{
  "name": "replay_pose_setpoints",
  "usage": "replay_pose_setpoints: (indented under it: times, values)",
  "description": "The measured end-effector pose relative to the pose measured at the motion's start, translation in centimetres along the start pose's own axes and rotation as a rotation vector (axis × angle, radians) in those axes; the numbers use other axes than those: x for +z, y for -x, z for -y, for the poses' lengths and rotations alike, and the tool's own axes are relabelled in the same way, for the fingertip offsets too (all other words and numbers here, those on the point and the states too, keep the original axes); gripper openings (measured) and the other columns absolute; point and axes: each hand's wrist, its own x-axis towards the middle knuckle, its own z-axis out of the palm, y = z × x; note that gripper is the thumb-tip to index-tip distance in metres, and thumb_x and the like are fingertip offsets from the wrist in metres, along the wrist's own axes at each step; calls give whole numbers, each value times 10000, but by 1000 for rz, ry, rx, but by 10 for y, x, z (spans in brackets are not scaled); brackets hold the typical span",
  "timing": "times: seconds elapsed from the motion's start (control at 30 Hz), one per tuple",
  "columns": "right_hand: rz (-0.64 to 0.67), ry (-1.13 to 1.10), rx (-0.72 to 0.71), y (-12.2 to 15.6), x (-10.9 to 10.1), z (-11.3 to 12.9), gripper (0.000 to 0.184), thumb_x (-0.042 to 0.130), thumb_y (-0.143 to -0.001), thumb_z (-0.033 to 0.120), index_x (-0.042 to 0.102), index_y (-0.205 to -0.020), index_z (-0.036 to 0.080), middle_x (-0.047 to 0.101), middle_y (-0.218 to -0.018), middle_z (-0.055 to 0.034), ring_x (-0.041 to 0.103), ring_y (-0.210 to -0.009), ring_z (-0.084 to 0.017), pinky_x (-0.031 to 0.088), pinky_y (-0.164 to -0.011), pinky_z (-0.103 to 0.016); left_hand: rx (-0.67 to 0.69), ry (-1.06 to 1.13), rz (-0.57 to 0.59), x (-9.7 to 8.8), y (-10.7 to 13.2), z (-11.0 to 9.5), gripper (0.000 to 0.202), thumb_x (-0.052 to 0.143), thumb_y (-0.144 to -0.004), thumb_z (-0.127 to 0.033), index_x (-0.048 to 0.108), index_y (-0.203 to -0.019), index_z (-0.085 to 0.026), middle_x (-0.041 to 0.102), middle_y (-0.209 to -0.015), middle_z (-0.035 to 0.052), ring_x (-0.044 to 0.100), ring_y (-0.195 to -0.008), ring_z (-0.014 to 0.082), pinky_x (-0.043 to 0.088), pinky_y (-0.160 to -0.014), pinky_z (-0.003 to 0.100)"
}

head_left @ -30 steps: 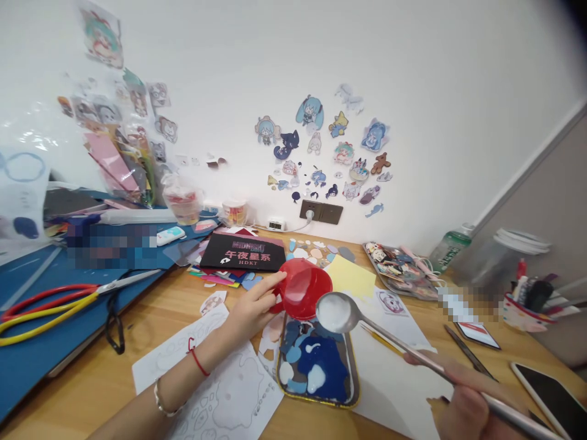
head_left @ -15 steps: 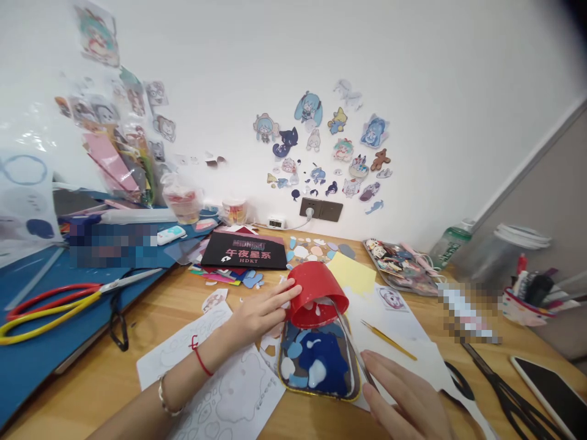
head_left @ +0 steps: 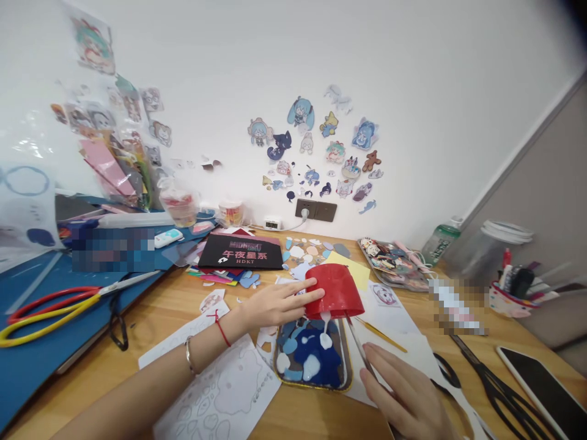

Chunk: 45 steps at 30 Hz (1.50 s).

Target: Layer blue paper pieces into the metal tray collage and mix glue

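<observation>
My left hand [head_left: 270,304] is closed around a red cup [head_left: 338,288], which is tipped mouth-down toward me. From its rim a strand of white liquid [head_left: 326,336] runs onto blue cut-out pieces. These lie in a shallow rectangular tray [head_left: 316,386] with a yellow-edged rim, below the cup. A pale blue-white puddle [head_left: 311,366] sits on the dark blue piece. My right hand [head_left: 406,391] grips a slim metal stick [head_left: 356,338] whose far end goes up under the cup's mouth and is hidden there.
Yellow tweezers [head_left: 383,336] lie on white paper right of the tray. Black scissors [head_left: 498,385] and a phone [head_left: 541,391] are at the right. Large red-and-yellow scissors [head_left: 59,308] rest on a blue board at left. A black packet [head_left: 241,251] lies behind.
The red cup has tipped further over and shifted right with my left hand. White liquid now hangs from its rim into the tray. The stick stays in my right hand.
</observation>
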Motion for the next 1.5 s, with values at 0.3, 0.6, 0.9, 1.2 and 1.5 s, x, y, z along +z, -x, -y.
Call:
replay_pose_setpoints:
  times: [0.3, 0.6, 0.9, 1.2, 1.5]
  values:
    - [-50, -30, -35, -16, 21, -5, 160, 450, -849, 57, 599, -899, 85, 673, -867, -152, 588, -988, -231, 539, -780, -330, 171, -357, 72, -10, 17, 17, 257, 352, -896, -112, 571, -1016, -174, 445, -1330, 42, 246, -1307, 229, 400, -1006, 379]
    - [-56, -124, -97, -26, 20, 10, 144, 477, -814, 22, 595, -884, 66, 677, -863, -147, 588, -975, -246, 535, -804, -366, 89, -488, 82, -36, 47, -9, 408, 349, -904, -187, 319, -1306, -125, 499, -1259, 168, 415, -1217, 183, 449, -919, 283]
    - [-51, -133, -129, -31, -2, 17, 195, 410, -839, 41, 604, -855, 64, 690, -796, -130, 632, -882, -238, 546, -782, -361, 186, -496, 75, -45, 35, -20, 377, 371, -891, -191, 377, -1263, -131, 550, -1201, 157, 451, -1186, 179, 411, -957, 269]
    - [-91, -60, -76, -17, -23, 22, 297, 345, -898, 107, 621, -794, 145, 703, -768, -63, 660, -809, -171, 527, -793, -275, 233, -489, -7, -45, 17, -17, 333, 374, -884, -137, 435, -1208, -98, 559, -1194, 148, 410, -1219, 174, 400, -994, 280]
    - [-73, -73, 284, 1, -28, 8, 160, 426, -875, 212, 575, -929, 193, 696, -780, -34, 664, -730, -133, 530, -662, -185, 97, -457, -213, -31, 10, -5, 160, 404, -878, -98, 533, -787, -122, 526, -1227, 166, 329, -1266, 255, 480, -921, 374]
